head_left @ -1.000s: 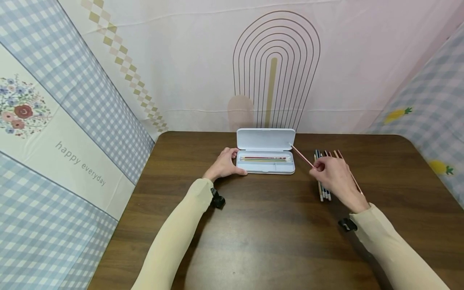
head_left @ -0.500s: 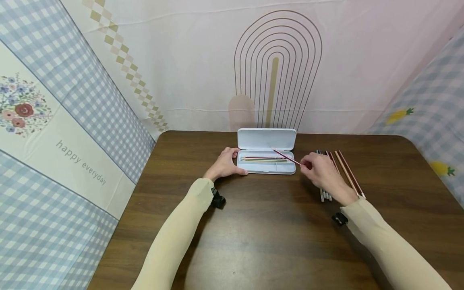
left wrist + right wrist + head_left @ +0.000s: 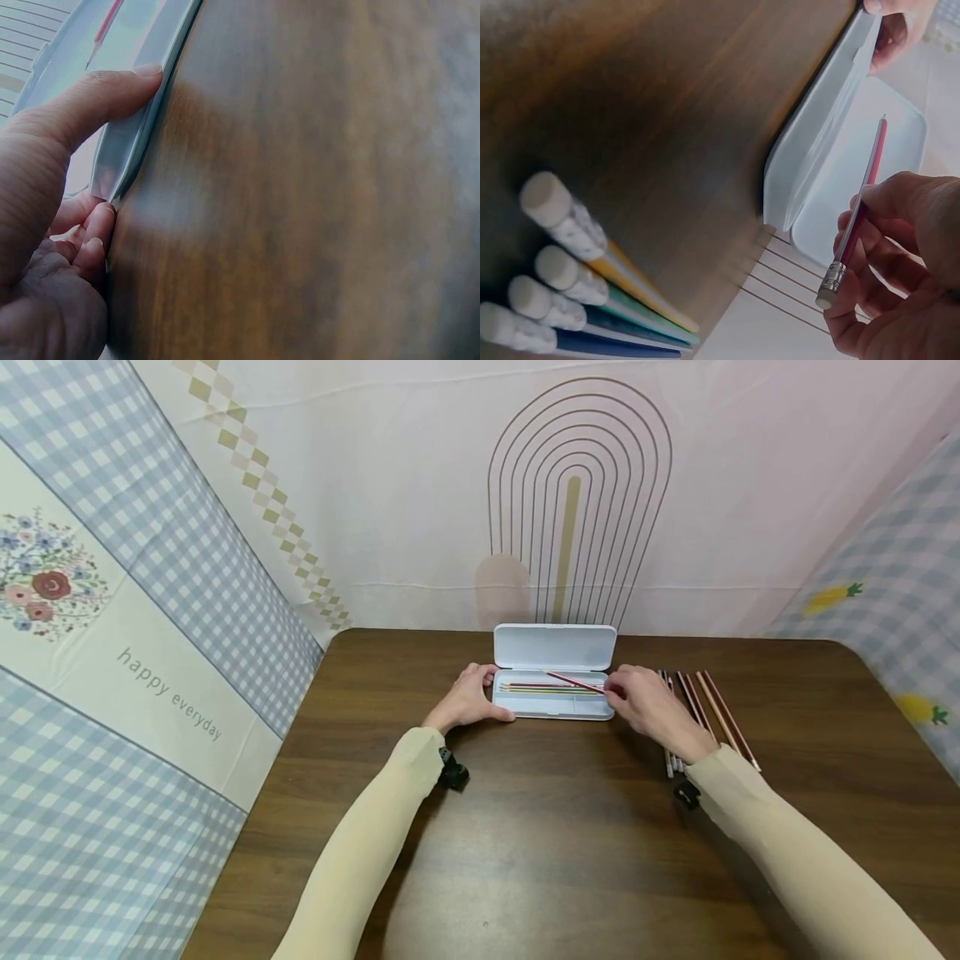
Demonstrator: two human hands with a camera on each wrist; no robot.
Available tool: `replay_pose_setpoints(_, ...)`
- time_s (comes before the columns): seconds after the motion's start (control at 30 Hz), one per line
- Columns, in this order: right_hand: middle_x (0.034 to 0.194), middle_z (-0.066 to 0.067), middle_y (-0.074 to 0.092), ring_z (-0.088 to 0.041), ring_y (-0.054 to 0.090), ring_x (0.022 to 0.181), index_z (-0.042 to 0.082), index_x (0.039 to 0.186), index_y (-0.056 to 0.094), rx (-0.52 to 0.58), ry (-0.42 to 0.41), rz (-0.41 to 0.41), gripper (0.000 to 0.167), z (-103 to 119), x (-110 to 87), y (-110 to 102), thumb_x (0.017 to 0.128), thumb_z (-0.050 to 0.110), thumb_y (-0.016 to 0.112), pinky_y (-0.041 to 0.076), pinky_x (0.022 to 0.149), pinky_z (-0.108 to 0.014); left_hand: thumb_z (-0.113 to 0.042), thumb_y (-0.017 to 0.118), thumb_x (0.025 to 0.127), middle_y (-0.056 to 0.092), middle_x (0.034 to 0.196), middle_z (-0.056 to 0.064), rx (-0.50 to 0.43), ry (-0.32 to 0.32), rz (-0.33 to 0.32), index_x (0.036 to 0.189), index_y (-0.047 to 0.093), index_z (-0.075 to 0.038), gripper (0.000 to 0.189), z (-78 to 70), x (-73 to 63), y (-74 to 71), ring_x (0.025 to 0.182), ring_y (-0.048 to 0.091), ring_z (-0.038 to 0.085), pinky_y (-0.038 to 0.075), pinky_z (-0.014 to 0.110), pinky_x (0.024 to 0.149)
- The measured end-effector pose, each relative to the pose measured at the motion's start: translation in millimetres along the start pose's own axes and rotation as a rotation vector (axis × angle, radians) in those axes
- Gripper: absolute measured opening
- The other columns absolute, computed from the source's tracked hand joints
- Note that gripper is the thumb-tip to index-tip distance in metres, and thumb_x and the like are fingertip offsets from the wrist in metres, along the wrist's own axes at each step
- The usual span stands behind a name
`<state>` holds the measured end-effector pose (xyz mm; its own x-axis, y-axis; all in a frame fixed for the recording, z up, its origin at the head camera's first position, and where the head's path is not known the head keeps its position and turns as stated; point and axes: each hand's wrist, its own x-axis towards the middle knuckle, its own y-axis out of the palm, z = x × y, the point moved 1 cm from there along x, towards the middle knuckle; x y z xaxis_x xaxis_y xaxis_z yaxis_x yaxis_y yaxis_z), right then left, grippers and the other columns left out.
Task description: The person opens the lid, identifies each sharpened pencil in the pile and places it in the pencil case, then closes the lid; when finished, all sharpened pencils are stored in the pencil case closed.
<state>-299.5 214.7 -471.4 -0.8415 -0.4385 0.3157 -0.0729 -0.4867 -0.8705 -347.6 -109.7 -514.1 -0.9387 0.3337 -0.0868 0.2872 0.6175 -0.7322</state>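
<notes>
A white pencil case [image 3: 532, 707] lies open on the table, its lid [image 3: 555, 647] raised at the back. Several pencils [image 3: 525, 688] lie side by side in its rear compartment. My left hand [image 3: 465, 697] grips the case's left end, thumb on the front rim and fingers curled at the corner, as the left wrist view confirms. Between thumb and fingers, my right hand [image 3: 648, 706] pinches a red pencil [image 3: 871, 169] near its eraser end. The pencil slants over the case's right half, tip toward the upper left.
Several more pencils [image 3: 723, 718] lie on the brown table [image 3: 525, 843] to the right, partly behind the right hand and wrist. White erasers [image 3: 549, 199] on some of them show close up in the right wrist view. A patterned cloth [image 3: 405, 510] hangs behind the table.
My right hand has carried the red pencil leftward from the loose pencils to over the case's right side. My left hand has stayed on the case.
</notes>
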Motion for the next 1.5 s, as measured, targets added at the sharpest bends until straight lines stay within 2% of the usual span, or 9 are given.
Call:
replay_pose_setpoints(0.17, 0.098, -0.018, 0.075, -0.031, 0.066, 0.089, -0.006, 0.104, 0.079, -0.014, 0.008, 0.054, 0.014, -2, 9.1, 5, 0.102, -0.001, 0.066, 0.057, 0.083, -0.05, -0.035, 0.098, 0.077, 0.054, 0.138, 0.015, -0.007, 0.0, 0.0, 0.15, 0.055, -0.004, 0.089, -0.1, 0.0, 0.0, 0.13, 0.051, 0.028, 0.046, 0.042, 0.116)
replay_pose_setpoints(0.27, 0.097, -0.018, 0.075, -0.032, 0.067, 0.09, -0.006, 0.102, 0.079, -0.022, -0.021, 0.062, 0.013, -2, 14.5, 9, 0.102, -0.001, 0.067, 0.058, 0.084, -0.051, -0.034, 0.098, 0.078, 0.054, 0.138, 0.015, -0.012, -0.002, 0.002, 0.15, 0.055, -0.004, 0.089, 0.3, 0.0, -0.1, 0.13, 0.05, 0.028, 0.046, 0.042, 0.116)
replay_pose_setpoints(0.43, 0.09, -0.016, 0.073, -0.031, 0.066, 0.085, -0.004, 0.095, 0.079, -0.04, -0.083, 0.051, 0.012, -4, 22.2, 16, 0.101, -0.004, 0.068, 0.058, 0.081, -0.05, -0.035, 0.098, 0.077, 0.054, 0.138, 0.015, -0.013, -0.005, 0.001, 0.15, 0.055, -0.004, 0.09, 1.5, 0.2, -0.5, 0.129, 0.05, 0.027, 0.046, 0.042, 0.115)
replay_pose_setpoints(0.7, 0.091, -0.017, 0.075, -0.038, 0.07, 0.091, -0.004, 0.094, 0.081, -0.101, -0.138, 0.014, 0.011, -8, 32.8, 27, 0.099, -0.004, 0.071, 0.06, 0.082, -0.056, -0.035, 0.098, 0.077, 0.054, 0.138, 0.015, -0.016, -0.005, 0.002, 0.148, 0.055, -0.004, 0.088, 2.4, 1.7, -1.0, 0.129, 0.049, 0.028, 0.046, 0.043, 0.115)
replay_pose_setpoints(0.93, 0.092, -0.019, 0.076, -0.035, 0.074, 0.088, -0.006, 0.095, 0.081, -0.094, -0.162, 0.023, 0.011, -8, 42.8, 30, 0.098, -0.008, 0.07, 0.063, 0.079, -0.05, -0.035, 0.098, 0.076, 0.054, 0.137, 0.014, -0.024, -0.014, -0.003, 0.148, 0.056, -0.005, 0.088, 1.7, 1.8, -0.4, 0.129, 0.05, 0.027, 0.046, 0.041, 0.115)
replay_pose_setpoints(1.2, 0.087, -0.016, 0.077, -0.032, 0.071, 0.082, -0.002, 0.089, 0.08, -0.149, -0.195, 0.043, 0.012, -8, 55.2, 37, 0.095, -0.008, 0.073, 0.06, 0.076, -0.049, -0.034, 0.098, 0.077, 0.054, 0.138, 0.014, -0.027, -0.013, -0.001, 0.149, 0.055, -0.004, 0.089, -0.2, 0.9, -1.3, 0.129, 0.05, 0.027, 0.046, 0.042, 0.115)
replay_pose_setpoints(1.5, 0.086, -0.016, 0.076, -0.033, 0.07, 0.081, -0.001, 0.088, 0.079, -0.171, -0.19, 0.084, 0.011, -7, 62.3, 45, 0.096, -0.006, 0.073, 0.059, 0.077, -0.05, -0.034, 0.098, 0.077, 0.054, 0.137, 0.014, -0.026, -0.015, 0.001, 0.148, 0.056, -0.005, 0.088, 0.4, 1.8, -0.3, 0.129, 0.05, 0.027, 0.046, 0.043, 0.115)
